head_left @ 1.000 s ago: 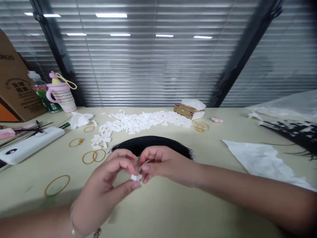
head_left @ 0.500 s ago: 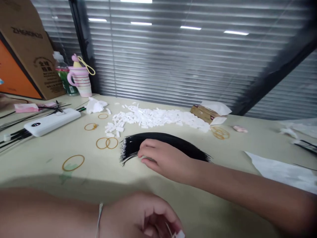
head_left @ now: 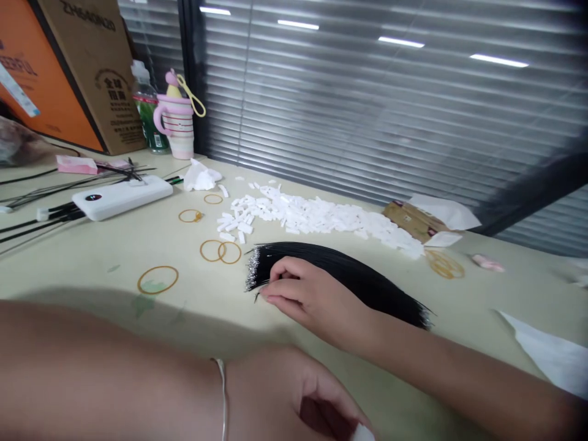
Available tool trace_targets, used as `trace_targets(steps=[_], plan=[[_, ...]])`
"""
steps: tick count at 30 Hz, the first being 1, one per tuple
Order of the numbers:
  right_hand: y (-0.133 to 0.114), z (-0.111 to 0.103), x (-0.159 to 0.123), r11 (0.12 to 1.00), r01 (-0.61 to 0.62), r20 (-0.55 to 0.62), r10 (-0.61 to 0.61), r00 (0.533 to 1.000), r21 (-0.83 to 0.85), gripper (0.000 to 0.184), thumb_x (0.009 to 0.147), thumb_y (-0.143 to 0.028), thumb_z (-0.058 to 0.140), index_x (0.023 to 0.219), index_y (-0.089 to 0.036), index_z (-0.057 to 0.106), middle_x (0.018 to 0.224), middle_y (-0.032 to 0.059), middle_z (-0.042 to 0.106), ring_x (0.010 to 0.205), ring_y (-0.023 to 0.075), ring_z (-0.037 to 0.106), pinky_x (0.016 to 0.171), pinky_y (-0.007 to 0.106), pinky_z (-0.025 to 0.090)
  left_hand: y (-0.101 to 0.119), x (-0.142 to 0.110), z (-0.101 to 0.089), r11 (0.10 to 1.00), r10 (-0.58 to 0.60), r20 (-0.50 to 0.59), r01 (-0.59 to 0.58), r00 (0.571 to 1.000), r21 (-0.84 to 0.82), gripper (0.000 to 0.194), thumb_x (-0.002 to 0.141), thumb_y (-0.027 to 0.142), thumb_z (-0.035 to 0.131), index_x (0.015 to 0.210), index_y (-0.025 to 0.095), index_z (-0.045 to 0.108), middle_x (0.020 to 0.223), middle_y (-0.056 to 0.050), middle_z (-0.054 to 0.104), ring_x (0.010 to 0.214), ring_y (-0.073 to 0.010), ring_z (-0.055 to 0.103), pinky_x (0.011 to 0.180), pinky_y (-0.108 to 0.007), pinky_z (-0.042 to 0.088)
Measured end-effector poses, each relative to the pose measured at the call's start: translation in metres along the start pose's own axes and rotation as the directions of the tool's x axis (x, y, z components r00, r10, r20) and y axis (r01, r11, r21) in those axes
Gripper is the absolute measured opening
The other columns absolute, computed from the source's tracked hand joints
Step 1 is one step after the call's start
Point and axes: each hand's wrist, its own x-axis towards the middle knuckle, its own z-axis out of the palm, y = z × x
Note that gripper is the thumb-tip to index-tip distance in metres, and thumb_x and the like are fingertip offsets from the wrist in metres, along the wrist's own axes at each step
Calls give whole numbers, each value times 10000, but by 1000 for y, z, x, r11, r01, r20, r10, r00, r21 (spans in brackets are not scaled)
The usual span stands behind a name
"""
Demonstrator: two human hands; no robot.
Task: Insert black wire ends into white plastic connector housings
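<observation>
A thick bundle of black wires [head_left: 367, 269] with shiny metal ends lies curved on the table. Over its left part is my right hand [head_left: 316, 297], thumb and forefinger pinched together on a black wire whose end pokes out beside the bundle. Low in the view, my left hand [head_left: 280, 392] is curled, with a bracelet at its wrist. Between its fingertips shows a small white plastic connector housing [head_left: 362, 433], partly cut off by the lower edge. Behind the bundle spreads a pile of similar white housings [head_left: 312, 214].
Rubber bands [head_left: 157, 279] lie at left, and more [head_left: 444, 264] at right. A white power bank [head_left: 124, 197], cables, a pink cup [head_left: 179, 125], a bottle [head_left: 154, 122] and a carton [head_left: 101, 79] stand farther left. A tissue pack [head_left: 411, 222] sits by the blinds.
The view has turned, shifting the table's contents to the right. My right thumb and forefinger have come together on the wire. My left hand still holds the white housing.
</observation>
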Motion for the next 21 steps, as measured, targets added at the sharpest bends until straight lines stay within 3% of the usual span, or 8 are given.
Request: trace_targets(steps=[7,13,21], plan=[[3,3,6,1000,-3,-38,3,999,-7,215,875,-227,467,861,-175,675,900,57,559,800,133,523,704,255,441,4,-4,4,999,32,-57,-30,998,42,208,665,135,594,787,240,725,550,79,484,473,-39,366,516,-149,302],[3,4,6,999,2,-46,-4,999,-33,208,871,-193,467,874,-175,675,901,55,557,798,130,521,697,248,440,5,-3,-2,998,-3,1,3,1000,65,242,674,162,605,866,251,722,563,77,494,470,-33,377,471,-150,269],[-3,2,11,990,15,21,-12,1000,-139,196,873,-140,440,784,-144,615,851,54,539,752,130,489,681,258,428,6,-2,0,998,17,-31,-15,999,58,172,653,179,631,786,237,723,555,75,502,451,-35,370,449,-154,258]])
